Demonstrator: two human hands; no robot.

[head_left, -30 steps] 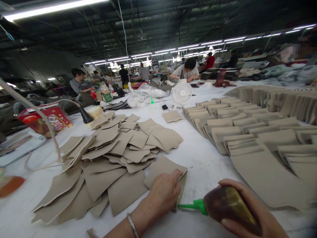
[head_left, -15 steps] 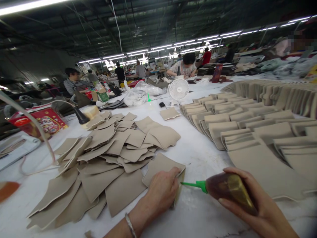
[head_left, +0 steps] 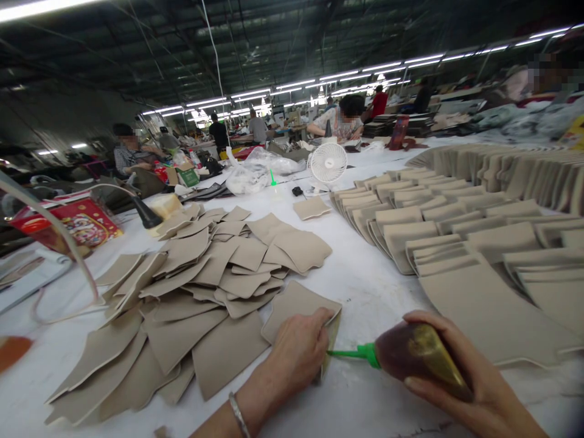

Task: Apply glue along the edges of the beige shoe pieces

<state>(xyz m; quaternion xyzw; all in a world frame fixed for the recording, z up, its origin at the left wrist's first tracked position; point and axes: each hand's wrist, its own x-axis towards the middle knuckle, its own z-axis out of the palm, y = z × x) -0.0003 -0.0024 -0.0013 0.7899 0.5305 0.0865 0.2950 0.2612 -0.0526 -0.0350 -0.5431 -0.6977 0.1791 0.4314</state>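
Observation:
My left hand [head_left: 298, 344], with a bangle at the wrist, is closed on a taupe leather-like piece [head_left: 296, 304] lying on the white tabletop. Its fingertips are at the piece's right edge, where a paler strip shows. My right hand [head_left: 465, 371] is wrapped round a squeeze bottle [head_left: 420, 359] of dark amber liquid, tilted on its side. The bottle's thin green nozzle [head_left: 351, 353] points left, with its tip at that strip, just beside my left fingers. Some left fingers are hidden beneath the hand.
A loose heap of similar pieces [head_left: 182, 286] spreads to the left. Overlapping rows of pieces [head_left: 456, 243] stand on the right. Farther back are a white fan [head_left: 327, 162], a plastic bag [head_left: 262, 170] and a green nozzle cap [head_left: 272, 177]. A flexible lamp neck [head_left: 59, 225] rises at left.
The bottle in my right hand has shifted slightly left and down, its nozzle tip moving along the strip towards me. My left hand stays on the piece.

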